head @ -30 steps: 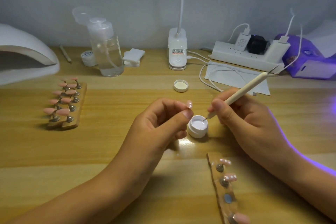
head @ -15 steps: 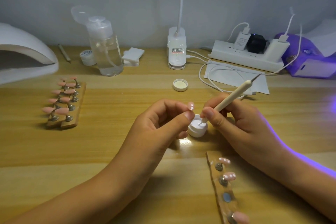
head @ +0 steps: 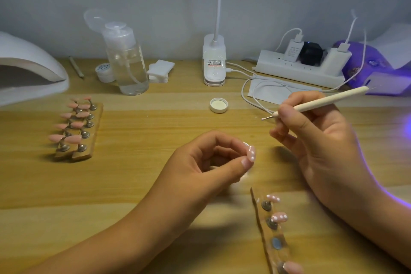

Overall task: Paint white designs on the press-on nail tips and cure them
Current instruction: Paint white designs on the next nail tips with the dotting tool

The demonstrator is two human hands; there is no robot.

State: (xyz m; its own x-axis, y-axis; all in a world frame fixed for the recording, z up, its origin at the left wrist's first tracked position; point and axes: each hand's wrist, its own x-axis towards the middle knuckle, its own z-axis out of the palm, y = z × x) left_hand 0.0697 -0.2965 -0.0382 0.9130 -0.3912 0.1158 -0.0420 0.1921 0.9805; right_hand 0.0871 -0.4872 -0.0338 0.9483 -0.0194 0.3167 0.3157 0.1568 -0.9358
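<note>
My left hand [head: 206, 167] pinches a pink press-on nail tip [head: 250, 151] with white dots between thumb and fingers, low over the table. My right hand [head: 320, 140] grips a cream dotting pen [head: 322, 101], lifted, with its metal point aimed left at about the height of the jar's lid [head: 218, 105]. The white paint jar is hidden behind my left hand. A wooden holder strip [head: 270, 236] near the front carries three pink tips, two of them dotted white. Another wooden holder [head: 80, 131] at the left bears several plain pink tips.
A white curing lamp [head: 29, 71] stands at the far left. A clear pump bottle [head: 127, 60], a small jar [head: 104, 72], cotton pads [head: 160, 70], a desk lamp base [head: 214, 62], a power strip [head: 300, 66] with cables and a purple device [head: 378, 69] line the back.
My right hand lifted the pen out of the white paint jar and moved it up and to the right. My left hand shifted over the jar, hiding it.
</note>
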